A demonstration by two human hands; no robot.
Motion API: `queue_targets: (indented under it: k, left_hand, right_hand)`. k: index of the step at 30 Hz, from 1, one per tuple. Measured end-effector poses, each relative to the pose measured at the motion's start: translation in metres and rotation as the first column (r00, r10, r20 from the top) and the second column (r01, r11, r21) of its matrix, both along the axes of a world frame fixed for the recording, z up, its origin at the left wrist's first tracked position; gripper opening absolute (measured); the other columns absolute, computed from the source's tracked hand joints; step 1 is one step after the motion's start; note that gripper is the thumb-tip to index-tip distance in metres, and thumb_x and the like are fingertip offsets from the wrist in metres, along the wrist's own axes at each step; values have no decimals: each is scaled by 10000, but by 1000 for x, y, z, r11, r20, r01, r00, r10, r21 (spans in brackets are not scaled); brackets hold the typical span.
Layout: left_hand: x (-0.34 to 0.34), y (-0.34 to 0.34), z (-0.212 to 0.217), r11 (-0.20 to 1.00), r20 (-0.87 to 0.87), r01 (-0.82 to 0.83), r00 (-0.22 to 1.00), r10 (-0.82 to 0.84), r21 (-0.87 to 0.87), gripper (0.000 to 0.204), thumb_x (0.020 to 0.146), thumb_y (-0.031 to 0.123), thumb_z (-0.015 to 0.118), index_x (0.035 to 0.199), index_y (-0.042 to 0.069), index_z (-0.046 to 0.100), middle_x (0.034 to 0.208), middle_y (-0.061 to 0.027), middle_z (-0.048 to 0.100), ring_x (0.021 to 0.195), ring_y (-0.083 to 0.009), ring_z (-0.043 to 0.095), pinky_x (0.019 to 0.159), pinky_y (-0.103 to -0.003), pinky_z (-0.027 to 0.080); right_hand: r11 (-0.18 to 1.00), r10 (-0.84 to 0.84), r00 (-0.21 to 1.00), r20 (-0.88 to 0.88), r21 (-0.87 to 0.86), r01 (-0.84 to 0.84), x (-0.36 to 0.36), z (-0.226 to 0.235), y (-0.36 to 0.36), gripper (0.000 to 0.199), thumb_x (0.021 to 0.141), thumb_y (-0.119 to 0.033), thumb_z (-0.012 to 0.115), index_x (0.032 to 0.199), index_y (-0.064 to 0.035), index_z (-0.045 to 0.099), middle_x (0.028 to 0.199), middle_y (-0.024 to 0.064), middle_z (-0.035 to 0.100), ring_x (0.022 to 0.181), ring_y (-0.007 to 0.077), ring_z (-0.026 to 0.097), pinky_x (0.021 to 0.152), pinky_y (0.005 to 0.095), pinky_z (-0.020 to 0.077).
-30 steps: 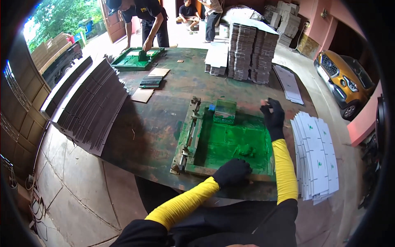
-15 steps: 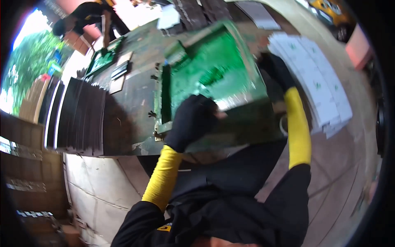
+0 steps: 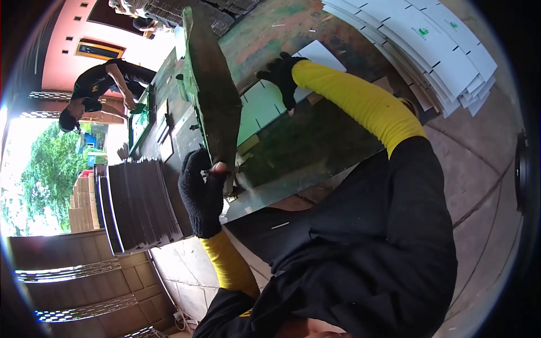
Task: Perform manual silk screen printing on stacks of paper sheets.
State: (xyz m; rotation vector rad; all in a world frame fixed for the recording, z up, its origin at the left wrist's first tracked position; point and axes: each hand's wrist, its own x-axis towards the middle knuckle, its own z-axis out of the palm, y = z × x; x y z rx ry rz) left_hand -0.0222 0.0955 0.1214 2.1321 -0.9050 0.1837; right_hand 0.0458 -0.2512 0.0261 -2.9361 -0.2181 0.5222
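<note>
A screen-printing frame (image 3: 217, 93) stands tilted up on its edge over the table, its dark side toward me and green ink along its left rim. My left hand (image 3: 202, 194), in a black glove with bare fingertips, is closed around the frame's near end. Beneath and to the right of the frame, a flat white cardboard sheet (image 3: 320, 56) with dark slits lies on the table; its left part looks greenish. My right hand (image 3: 282, 79), also gloved, reaches across the sheet with fingers spread, resting on or just above it. The frame's ink side is mostly hidden.
Fanned white sheets with small green prints (image 3: 422, 34) are stacked at the right. A stack of dark sheets (image 3: 138, 203) stands at the left table edge. Farther left, another person (image 3: 104, 84) bends over a second green frame (image 3: 141, 121). Dark stacks (image 3: 191, 14) stand beyond.
The frame, lying flat with green ink showing, has been raised on edge toward the left. My left hand now grips its near end. My right hand has moved from beside it onto the sheet.
</note>
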Motion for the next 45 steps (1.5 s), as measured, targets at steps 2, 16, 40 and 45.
queue_targets:
  k: [2, 16, 40, 45]
  left_hand:
    - [4, 2, 0, 999, 3, 28, 1000, -28, -35, 327, 838, 186, 817, 1027, -11, 637, 901, -106, 591, 829, -202, 583, 786, -328, 484]
    - [3, 6, 10, 999, 26, 27, 999, -26, -41, 357, 862, 205, 812, 1071, -30, 644, 948, -73, 630, 885, -179, 575, 833, -335, 489]
    - [12, 10, -10, 995, 191, 50, 981, -31, -92, 402, 845, 187, 840, 1111, -36, 637, 1027, -144, 657, 940, -288, 640, 868, -369, 509]
    - [10, 14, -10, 998, 175, 37, 984, -27, -55, 403, 833, 169, 844, 1115, -33, 639, 1026, -144, 657, 940, -281, 643, 861, -369, 512]
  right_hand:
    - [1000, 4, 1000, -19, -5, -5, 6, -6, 2, 1583, 417, -631, 955, 1676, -190, 104, 1679, 250, 245, 1560, 421, 217, 1239, 626, 115]
    - [997, -37, 998, 54, -59, 40, 10, 15, -3, 1562, 425, -626, 950, 1673, -196, 114, 1642, 245, 331, 1523, 420, 301, 1209, 689, 124]
    - [352, -700, 358, 617, -137, 926, -272, 105, -262, 1302, 661, -975, 580, 1626, -148, 293, 1458, 239, 573, 1371, 382, 545, 1149, 562, 341]
    - [556, -349, 344, 872, -103, 825, -232, 101, -189, 1048, 753, -826, 656, 1514, -128, 473, 1435, 165, 596, 1349, 347, 544, 1122, 532, 341]
